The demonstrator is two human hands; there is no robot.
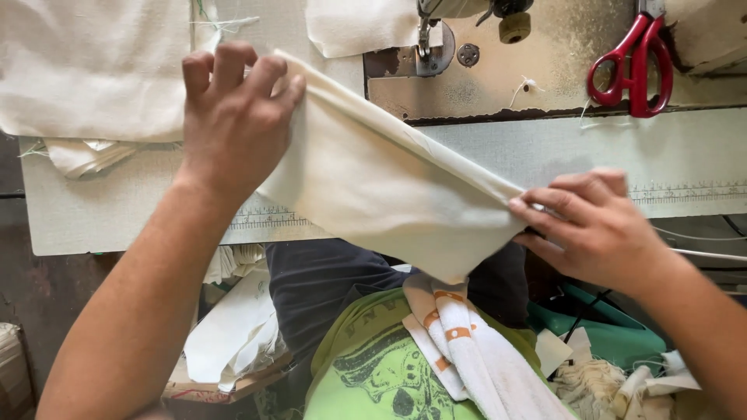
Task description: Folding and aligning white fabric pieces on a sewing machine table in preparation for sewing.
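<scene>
A folded piece of cream cloth [389, 194] is stretched just above the tabletop [117, 210]. The left hand [233, 124] clamps its far corner in curled fingers, and the right hand [595, 225] pinches the near end. It is folded but not yet under the sewing machine's needle [424, 39]; red scissors [634, 66] lie untouched.

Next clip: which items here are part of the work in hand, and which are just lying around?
In hand:
- cream cloth piece, stretched between left hand and right hand
- sewing machine, just beyond the cloth

Lying about:
- red scissors on the machine bed
- cloth stack at the far left
- striped towel on the lap
- cloth scraps below the table
</scene>
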